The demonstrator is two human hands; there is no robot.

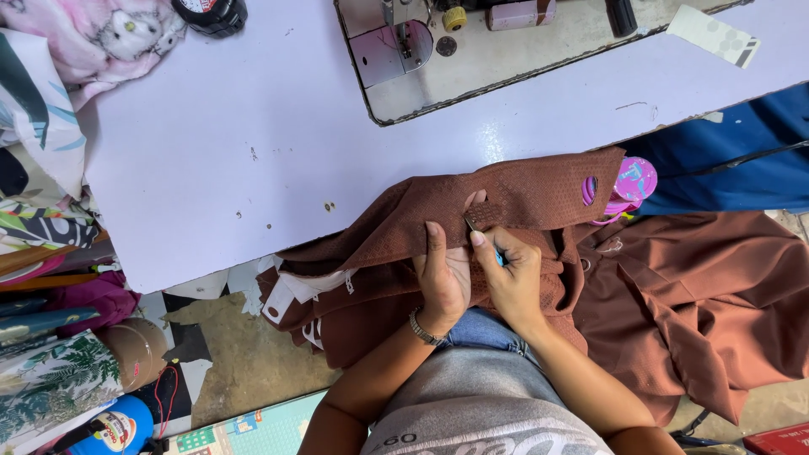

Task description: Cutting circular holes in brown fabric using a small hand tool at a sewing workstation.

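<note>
- Head view shows the right hand [516, 278] with its fingers [479, 239] pinched tight around a small thin tool [484, 240] that has a bit of blue on it. The tip touches the brown cloth [506, 198].
- The left hand [442, 274] grips a fold of that brown cloth, with the thumb on top and the fingers curled under.
- The cloth lies partly on the near edge of the desk [211, 152] and partly in the person's lap. More of it hangs down on the right.
- It looks soft, light and floppy. It would bunch up and slide easily, so I think holding it close to the tool tip, along the folded edge, works best.
- A pink round thing [634, 181] sits just right of the cloth, touching it.
- The sewing machine [472, 42] stands at the far side, well apart from the hands.
- The desk is bare to the far left, so there is room there. The near edge of the desk is right beside the hands.
</note>
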